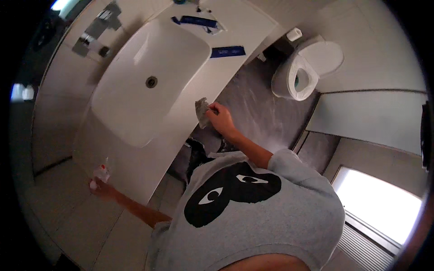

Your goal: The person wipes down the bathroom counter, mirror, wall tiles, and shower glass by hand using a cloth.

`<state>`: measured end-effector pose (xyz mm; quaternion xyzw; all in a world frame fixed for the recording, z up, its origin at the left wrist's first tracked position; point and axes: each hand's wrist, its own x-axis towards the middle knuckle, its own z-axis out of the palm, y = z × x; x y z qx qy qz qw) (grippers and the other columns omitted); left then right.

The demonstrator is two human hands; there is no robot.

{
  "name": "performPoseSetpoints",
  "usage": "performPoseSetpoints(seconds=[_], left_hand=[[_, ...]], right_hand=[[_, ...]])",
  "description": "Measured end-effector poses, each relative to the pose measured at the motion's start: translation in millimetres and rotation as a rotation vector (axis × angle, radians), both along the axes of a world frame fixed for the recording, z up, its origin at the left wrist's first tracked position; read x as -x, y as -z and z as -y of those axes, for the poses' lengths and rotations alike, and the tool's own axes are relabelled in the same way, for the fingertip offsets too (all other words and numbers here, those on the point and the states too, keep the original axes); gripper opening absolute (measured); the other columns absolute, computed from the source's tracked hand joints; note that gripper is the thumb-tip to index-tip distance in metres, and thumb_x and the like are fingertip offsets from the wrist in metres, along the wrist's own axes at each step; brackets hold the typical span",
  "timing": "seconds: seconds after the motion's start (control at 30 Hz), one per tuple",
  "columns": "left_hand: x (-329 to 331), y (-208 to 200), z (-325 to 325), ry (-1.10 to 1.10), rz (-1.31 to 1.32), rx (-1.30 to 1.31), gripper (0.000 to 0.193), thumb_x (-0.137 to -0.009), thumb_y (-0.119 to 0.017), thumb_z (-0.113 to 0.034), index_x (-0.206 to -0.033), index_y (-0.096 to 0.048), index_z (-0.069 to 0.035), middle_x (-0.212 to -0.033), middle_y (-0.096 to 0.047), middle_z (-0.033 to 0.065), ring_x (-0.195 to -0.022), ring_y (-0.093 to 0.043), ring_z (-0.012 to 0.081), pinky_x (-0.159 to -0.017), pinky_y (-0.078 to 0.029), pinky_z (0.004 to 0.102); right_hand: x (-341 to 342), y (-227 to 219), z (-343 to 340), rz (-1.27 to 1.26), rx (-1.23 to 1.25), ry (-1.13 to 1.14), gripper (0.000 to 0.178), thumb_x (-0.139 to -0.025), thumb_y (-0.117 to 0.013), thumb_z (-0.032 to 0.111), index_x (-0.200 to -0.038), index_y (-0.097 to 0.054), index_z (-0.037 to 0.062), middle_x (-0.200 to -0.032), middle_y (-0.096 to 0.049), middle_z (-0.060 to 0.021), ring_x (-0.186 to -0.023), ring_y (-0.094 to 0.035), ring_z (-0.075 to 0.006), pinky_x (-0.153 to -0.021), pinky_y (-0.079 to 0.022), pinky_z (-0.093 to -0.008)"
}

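Note:
My left hand (104, 189) is closed around a small whitish bottle-like thing (102, 173) with a red mark, at the left end of the white counter (129, 169). Blur hides its exact kind. My right hand (221, 119) pinches a crumpled grey-beige cloth (202, 112) by one side, over the counter's front edge. The white basin (131, 122) lies beyond both hands, its dark round drain (151, 81) showing.
A wall tap (95, 45) juts out over the basin's left side. Dark blue packets (228, 51) lie on the counter's far end. To the right stand a toilet (296, 81) with its lid raised and a paper roll (294, 35). A bright window (379, 203) is at lower right.

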<state>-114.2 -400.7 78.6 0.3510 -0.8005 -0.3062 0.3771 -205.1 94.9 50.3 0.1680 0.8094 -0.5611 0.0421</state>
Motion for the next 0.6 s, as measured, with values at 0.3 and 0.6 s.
performPoseSetpoints(seconds=[0.3, 0.6], left_hand=[[53, -135, -304, 0.261, 0.137, 0.071, 0.036, -0.088, -0.070, -0.026, -0.107, -0.063, 0.003, -0.101, -0.067, 0.0137, -0.094, -0.063, 0.0225, -0.083, -0.052, 0.0336], [119, -105, -676, 1.211, 0.280, -0.221, 0.032, -0.084, -0.072, -0.014, -0.112, -0.060, -0.005, -0.092, -0.065, 0.0069, -0.074, -0.061, 0.0127, -0.061, -0.051, 0.0273]], right_hand=[[-30, 6, -147, -0.069, 0.103, 0.125, 0.030, -0.083, -0.064, 0.025, -0.099, -0.062, 0.0003, -0.088, -0.068, -0.0161, -0.080, -0.066, -0.0266, -0.073, -0.051, -0.0360], [-114, 30, -401, 0.051, 0.051, 0.595, 0.040, -0.082, -0.064, 0.032, -0.106, -0.064, -0.0009, -0.094, -0.069, -0.0173, -0.087, -0.067, -0.0283, -0.077, -0.050, -0.0370]])
